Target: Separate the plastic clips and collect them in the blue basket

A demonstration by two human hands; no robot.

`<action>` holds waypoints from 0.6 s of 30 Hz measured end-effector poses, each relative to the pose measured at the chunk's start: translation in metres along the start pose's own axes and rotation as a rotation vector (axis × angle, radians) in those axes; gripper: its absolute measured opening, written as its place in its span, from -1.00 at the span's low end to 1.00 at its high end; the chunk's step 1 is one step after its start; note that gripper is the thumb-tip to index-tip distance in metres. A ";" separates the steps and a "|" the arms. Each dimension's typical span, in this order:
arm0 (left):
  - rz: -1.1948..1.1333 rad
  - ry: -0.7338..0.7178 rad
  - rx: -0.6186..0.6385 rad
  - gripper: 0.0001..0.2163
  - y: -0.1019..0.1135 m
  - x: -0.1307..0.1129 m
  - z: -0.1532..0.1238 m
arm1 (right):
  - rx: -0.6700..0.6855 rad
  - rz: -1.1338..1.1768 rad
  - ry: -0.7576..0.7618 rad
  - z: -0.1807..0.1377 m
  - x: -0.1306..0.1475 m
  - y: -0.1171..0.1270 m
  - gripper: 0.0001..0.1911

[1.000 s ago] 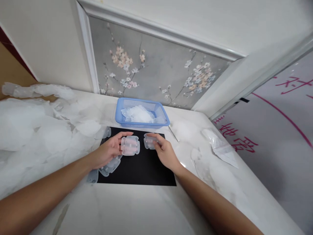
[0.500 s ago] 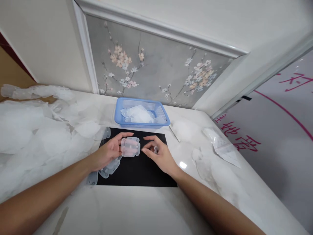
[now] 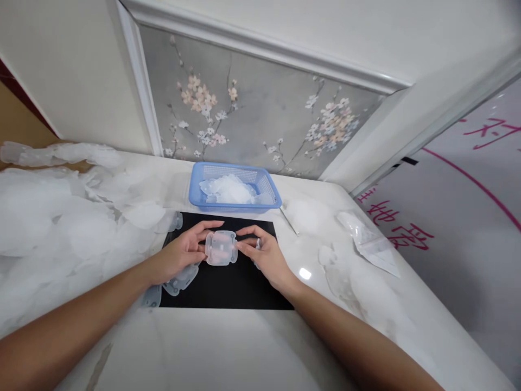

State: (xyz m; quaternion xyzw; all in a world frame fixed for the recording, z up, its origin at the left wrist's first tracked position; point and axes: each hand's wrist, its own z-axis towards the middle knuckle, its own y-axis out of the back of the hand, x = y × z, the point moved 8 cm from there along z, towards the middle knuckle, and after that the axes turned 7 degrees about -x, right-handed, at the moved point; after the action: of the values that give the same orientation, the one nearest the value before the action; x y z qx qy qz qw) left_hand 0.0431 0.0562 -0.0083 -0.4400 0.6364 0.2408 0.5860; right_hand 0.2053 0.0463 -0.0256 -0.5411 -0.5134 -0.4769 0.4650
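A translucent plate (image 3: 222,250) is held over the black mat (image 3: 228,290), presumably for contrast, by half-curled fingers of the left hand (image 3: 186,250), its right edge meeting the right hand (image 3: 271,259), whose loosely bent fingers grip a mostly hidden second plate (image 3: 258,244).

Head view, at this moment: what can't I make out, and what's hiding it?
All in the head view:
Left hand: the fingers behind the translucent plate show only as a blur.
Second piece: mostly hidden by the right hand around it.
Pale pieces in the blue basket: overlap and glare hide their number.
Pale heap: cut off by the left edge.
White panel: cut off by the right edge.
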 end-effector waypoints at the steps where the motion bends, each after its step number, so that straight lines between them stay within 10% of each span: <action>1: -0.003 0.001 0.002 -0.43 0.000 0.000 0.000 | 0.003 -0.003 0.005 0.000 0.000 0.000 -0.61; 18: -0.004 0.012 -0.008 -0.44 -0.001 -0.002 -0.001 | 0.024 -0.090 0.054 -0.004 0.006 0.001 -0.70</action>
State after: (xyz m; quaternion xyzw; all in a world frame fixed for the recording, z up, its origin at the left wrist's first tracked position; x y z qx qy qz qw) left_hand 0.0435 0.0551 -0.0058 -0.4452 0.6380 0.2395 0.5808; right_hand 0.2066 0.0431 -0.0191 -0.4987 -0.5302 -0.5057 0.4631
